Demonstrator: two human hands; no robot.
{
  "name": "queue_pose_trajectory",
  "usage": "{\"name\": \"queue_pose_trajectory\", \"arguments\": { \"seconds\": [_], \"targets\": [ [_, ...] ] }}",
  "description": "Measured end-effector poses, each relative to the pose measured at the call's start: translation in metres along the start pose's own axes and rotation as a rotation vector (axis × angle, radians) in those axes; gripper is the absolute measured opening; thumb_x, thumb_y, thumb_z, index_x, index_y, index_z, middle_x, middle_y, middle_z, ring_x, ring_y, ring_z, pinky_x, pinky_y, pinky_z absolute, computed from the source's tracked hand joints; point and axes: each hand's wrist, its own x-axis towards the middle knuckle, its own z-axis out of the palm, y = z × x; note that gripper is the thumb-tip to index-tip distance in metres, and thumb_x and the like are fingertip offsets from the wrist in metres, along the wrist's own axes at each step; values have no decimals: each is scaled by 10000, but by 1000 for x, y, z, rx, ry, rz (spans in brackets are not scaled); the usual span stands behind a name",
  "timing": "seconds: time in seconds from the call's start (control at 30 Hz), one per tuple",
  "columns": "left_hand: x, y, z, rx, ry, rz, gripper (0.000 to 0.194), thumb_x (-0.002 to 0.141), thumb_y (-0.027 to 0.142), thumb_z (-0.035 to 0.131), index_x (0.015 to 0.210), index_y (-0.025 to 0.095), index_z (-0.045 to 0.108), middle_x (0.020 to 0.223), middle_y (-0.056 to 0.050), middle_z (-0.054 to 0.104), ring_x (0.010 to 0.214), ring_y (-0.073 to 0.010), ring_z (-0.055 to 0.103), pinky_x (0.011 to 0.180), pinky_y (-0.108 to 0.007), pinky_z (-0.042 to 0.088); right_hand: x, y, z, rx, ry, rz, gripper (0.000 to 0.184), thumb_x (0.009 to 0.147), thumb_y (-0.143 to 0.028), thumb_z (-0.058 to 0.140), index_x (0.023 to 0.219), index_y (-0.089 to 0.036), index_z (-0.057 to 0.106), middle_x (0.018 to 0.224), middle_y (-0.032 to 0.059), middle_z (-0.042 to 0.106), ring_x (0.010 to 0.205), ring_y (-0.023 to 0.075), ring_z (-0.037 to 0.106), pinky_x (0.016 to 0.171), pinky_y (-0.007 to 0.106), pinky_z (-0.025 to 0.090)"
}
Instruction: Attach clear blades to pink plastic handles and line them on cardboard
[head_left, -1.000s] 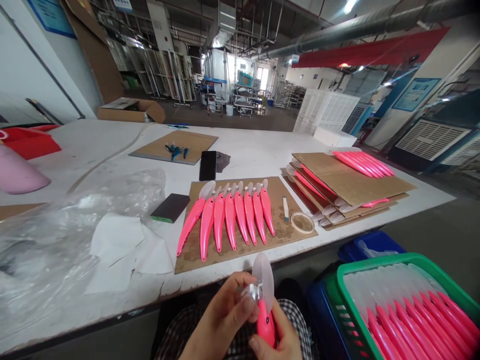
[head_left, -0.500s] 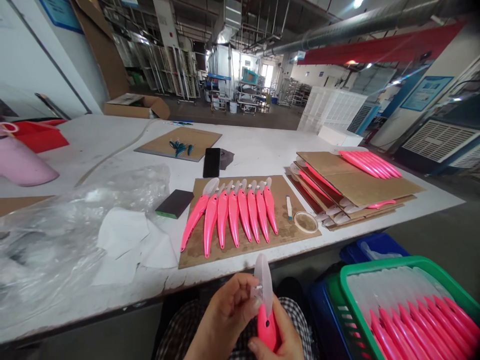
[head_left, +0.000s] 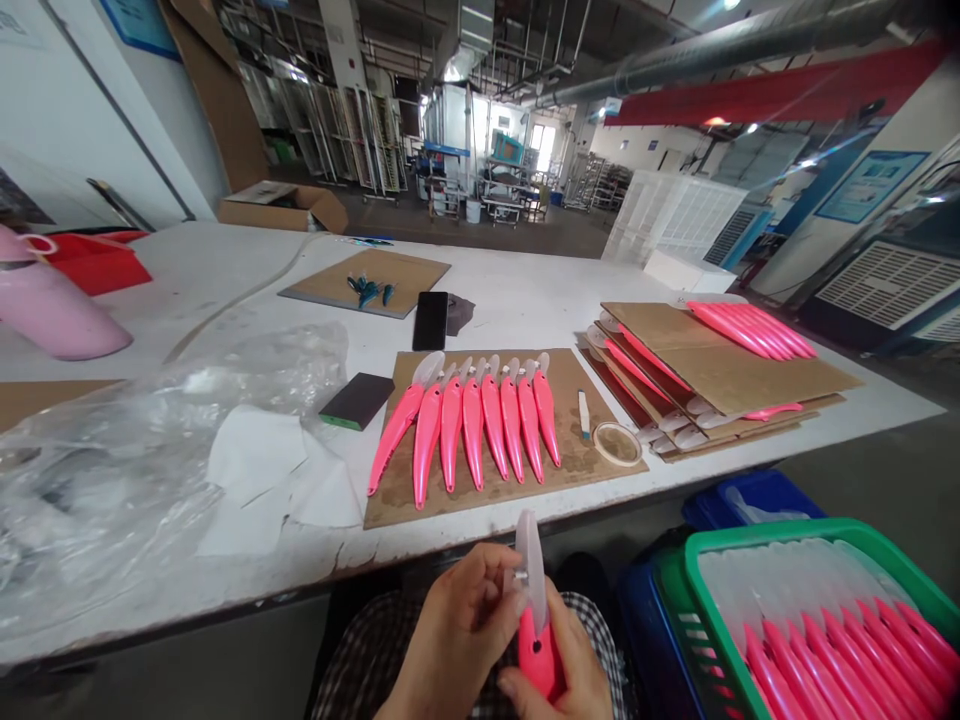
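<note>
Over my lap I hold a pink fishing lure (head_left: 536,660) with a clear, frosted diving lip pointing up. My right hand (head_left: 576,655) is wrapped round its pink body. My left hand (head_left: 461,610) pinches at the base of the lip, where a small metal fitting shows; the fingertips partly cover it. On the table's near edge, a brown cardboard sheet (head_left: 585,475) carries a row of several like lures (head_left: 472,430), lips away from me. A small blue-and-white strip (head_left: 583,413) and a roll of tape (head_left: 617,444) lie on its right part.
Right of my lap, a green basket (head_left: 697,570) holds several pink lures. Stacked cardboard sheets (head_left: 660,350) with lures between them stand at the table's right. Left are a dark sanding block (head_left: 358,400), plastic film (head_left: 150,440) and a pink bottle (head_left: 60,305); a phone (head_left: 430,322) lies behind.
The view has shifted slightly, so the table things sit a little further right. Both hands keep their hold on the lure; its lip appears turned more edge-on.
</note>
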Motion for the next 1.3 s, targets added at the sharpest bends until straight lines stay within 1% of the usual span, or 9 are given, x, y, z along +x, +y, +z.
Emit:
{"name": "queue_pose_trajectory", "arguments": {
  "seconds": [0.17, 0.37, 0.6, 0.77, 0.9, 1.0, 1.13, 1.2, 1.3],
  "targets": [
    [1, 0, -3, -53, -78, -45, 113, 826, 269, 536, 848, 189, 611, 640, 7, 572, 552, -122, 524, 529, -197, 459, 1, -1, -1, 38, -15, -35, 821, 615, -97, 749, 1349, -364, 496, 1255, -42, 631, 1151, 292, 593, 962, 314, 502],
    [0, 7, -7, -147, -129, -122, 102, 809, 239, 568, 884, 184, 612, 721, -13, 622, 647, -147, 581, 600, -228, 508, 0, 4, 2, 11, -4, -1, 762, 622, -177, 761, 1333, -318, 528, 1244, -14, 641, 1146, 313, 594, 940, 338, 525],
    [2, -1, -7, -98, -141, -106, 125, 830, 273, 556, 896, 186, 617, 694, -12, 612, 633, -157, 598, 572, -228, 500, -3, 5, 5, -4, -3, -6, 775, 630, -153, 742, 1348, -321, 502, 1290, -26, 609, 1152, 296, 589, 963, 340, 496],
    [2, 2, -7, -152, -149, -115, 111, 802, 241, 583, 889, 179, 614, 725, -19, 641, 651, -149, 583, 594, -221, 483, -4, 6, 6, 6, 8, -21, 841, 596, -86, 724, 1357, -350, 482, 1268, -56, 623, 1154, 278, 589, 941, 299, 504],
    [2, 7, -7, -60, -137, -118, 112, 797, 227, 564, 884, 174, 612, 681, -1, 599, 598, -130, 524, 554, -208, 437, -4, 8, 6, 15, 11, -38, 798, 630, -136, 736, 1360, -335, 485, 1262, -37, 629, 1141, 285, 597, 945, 313, 502],
    [2, 8, -6, 17, -125, -78, 94, 801, 208, 541, 858, 174, 607, 647, 18, 555, 559, -113, 474, 515, -193, 386, -4, 9, 5, 0, 7, -46, 777, 646, -182, 751, 1358, -343, 486, 1258, -35, 631, 1136, 297, 599, 956, 338, 499],
    [1, 10, -5, 13, -81, -66, 104, 785, 185, 556, 871, 174, 612, 609, 49, 486, 522, -93, 413, 486, -180, 338, -4, 11, 5, -64, 19, -76, 781, 645, -171, 742, 1362, -335, 480, 1273, -27, 621, 1132, 302, 602, 915, 338, 528],
    [0, 11, -6, -27, -90, -93, 110, 782, 194, 571, 881, 174, 612, 619, 45, 500, 535, -95, 428, 500, -181, 355, -4, 11, 5, -104, 30, -103, 781, 648, -165, 729, 1371, -304, 469, 1278, -8, 619, 1125, 296, 609, 892, 325, 540],
    [0, 11, -7, -114, -154, -133, 114, 823, 260, 556, 878, 169, 600, 690, 1, 582, 611, -128, 515, 572, -215, 434, -4, 10, 6, -137, 34, -146, 765, 653, -160, 695, 1376, -249, 462, 1260, 17, 632, 1126, 284, 609, 892, 310, 543]
  ]
}}
